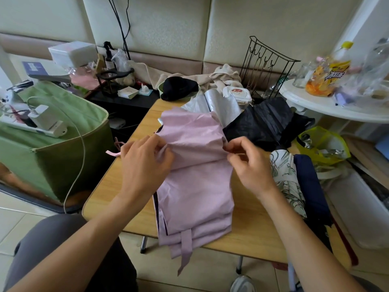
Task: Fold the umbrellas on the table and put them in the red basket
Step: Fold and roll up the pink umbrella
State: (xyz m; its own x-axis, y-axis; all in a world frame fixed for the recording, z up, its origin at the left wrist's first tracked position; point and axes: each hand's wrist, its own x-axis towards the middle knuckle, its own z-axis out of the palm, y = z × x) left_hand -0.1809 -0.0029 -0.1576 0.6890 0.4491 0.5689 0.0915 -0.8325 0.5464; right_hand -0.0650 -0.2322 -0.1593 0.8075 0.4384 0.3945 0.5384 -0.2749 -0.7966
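Pink umbrella (195, 182) lies along the table (252, 232), its strap end hanging over the near edge; both hands pinch its cloth, left hand (145, 165) and right hand (250, 165) on opposite sides; flatten each pleat evenly before rolling; no red basket shows.

A pale pink umbrella (195, 182) lies lengthwise at the middle of the wooden table (252, 234), its canopy gathered in flat pleats, silver lining showing at the far end and its strap hanging over the near edge. A black umbrella (263, 123) lies crumpled at far right. A white patterned umbrella (286, 178) and a navy umbrella (309, 186) lie side by side at right.
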